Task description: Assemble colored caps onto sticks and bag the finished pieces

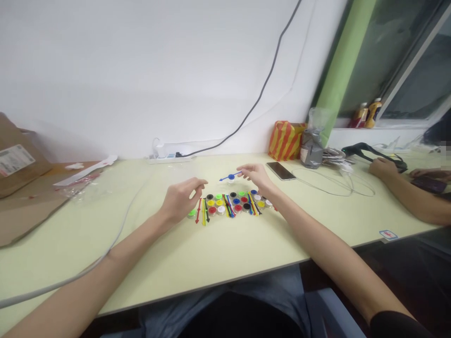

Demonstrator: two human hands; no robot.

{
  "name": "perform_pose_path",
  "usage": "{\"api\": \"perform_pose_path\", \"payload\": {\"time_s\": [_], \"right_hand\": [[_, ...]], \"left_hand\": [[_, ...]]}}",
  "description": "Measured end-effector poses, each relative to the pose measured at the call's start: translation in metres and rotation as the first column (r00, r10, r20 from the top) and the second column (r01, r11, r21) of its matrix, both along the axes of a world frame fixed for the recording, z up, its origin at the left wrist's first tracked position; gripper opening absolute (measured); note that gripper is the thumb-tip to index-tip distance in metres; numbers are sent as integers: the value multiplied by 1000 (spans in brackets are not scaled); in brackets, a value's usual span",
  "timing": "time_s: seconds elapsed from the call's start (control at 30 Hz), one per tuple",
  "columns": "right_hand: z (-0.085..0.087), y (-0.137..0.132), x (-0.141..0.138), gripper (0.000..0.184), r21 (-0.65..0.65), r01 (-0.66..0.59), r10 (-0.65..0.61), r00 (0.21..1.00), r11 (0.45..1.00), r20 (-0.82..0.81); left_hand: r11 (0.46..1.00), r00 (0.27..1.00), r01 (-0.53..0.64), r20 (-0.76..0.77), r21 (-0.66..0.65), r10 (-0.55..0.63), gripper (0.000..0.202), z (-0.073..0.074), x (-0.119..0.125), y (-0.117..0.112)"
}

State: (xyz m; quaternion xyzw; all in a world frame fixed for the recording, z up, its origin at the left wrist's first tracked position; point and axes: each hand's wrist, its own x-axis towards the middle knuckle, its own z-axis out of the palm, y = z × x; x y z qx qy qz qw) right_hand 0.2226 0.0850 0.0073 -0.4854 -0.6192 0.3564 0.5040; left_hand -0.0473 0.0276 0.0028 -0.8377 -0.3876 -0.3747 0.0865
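Note:
A blue spinner arrow (225,179) sits on a small clear base with a blue top, beyond the rows of other pieces. My right hand (256,175) has its thumb and fingertips closed at the arrow's tail end. To the left, my left hand (181,198) is curled, thumb close to the fingertips, with nothing visible between them. Between my forearms stand rows of round bases with coloured tops, such as a red one (212,210) and a yellow one (260,204). Loose coloured arrows, one of them red (198,212), lie in bundles among the bases.
A phone (281,171) lies behind my right hand, near a striped bag (284,141) and a grey pouch (312,149). A power strip (169,158) runs along the wall. Cardboard (28,206) lies at left. Another person's hand (384,170) rests by black goggles (366,151).

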Motion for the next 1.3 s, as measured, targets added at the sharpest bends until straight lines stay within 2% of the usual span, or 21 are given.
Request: {"api": "perform_pose_path", "payload": {"time_s": [0.17, 0.3, 0.43, 0.53, 0.63, 0.73, 0.8, 0.87, 0.93, 1.03, 1.17, 1.3], "right_hand": [[-9, 9, 6, 20, -74, 20, -16, 999, 997, 51], [-21, 19, 10, 26, -102, 34, -14, 981, 994, 195], [-30, 26, 13, 25, -103, 55, -22, 953, 993, 302], [-31, 26, 14, 18, -92, 53, -12, 918, 994, 397], [-27, 21, 13, 13, -30, 92, -65, 868, 995, 491], [-21, 13, 9, 13, 101, 120, -157, 789, 988, 594], [-16, 4, 3, 17, 207, 62, -187, 721, 976, 667], [-13, -8, -9, 19, 290, -40, -185, 687, 956, 703], [-12, -22, -26, 17, 340, -144, -145, 703, 929, 697], [-10, -42, -53, 16, 383, -302, -68, 703, 873, 708], [-8, -54, -79, 15, 390, -447, -58, 595, 805, 802], [-7, -52, -90, 14, 281, -522, 33, 513, 805, 858]], "left_hand": [[997, 999, -14, -47, -74, 11, 27, 0, 1, 1], [982, 984, -89, -170, -164, 61, 30, 4, -3, 3], [945, 885, -224, -456, -238, 94, 32, 15, -11, 4], [906, 843, -282, -532, -315, 77, 42, 23, -19, 3], [844, 879, -262, -477, -469, 8, 52, 28, -28, 2], [753, 923, -177, -373, -634, -97, 48, 29, -35, 2], [705, 921, -174, -366, -687, -130, 44, 28, -38, 3], [681, 911, -196, -388, -705, -140, 39, 27, -40, 5], [690, 903, -216, -411, -691, -129, 35, 24, -41, 8], [765, 895, -242, -442, -597, -62, 31, 21, -42, 11], [881, 903, -251, -426, -401, 64, 22, 19, -40, 13], [940, 945, -224, -293, -259, 144, 8, 12, -35, 16]]}}
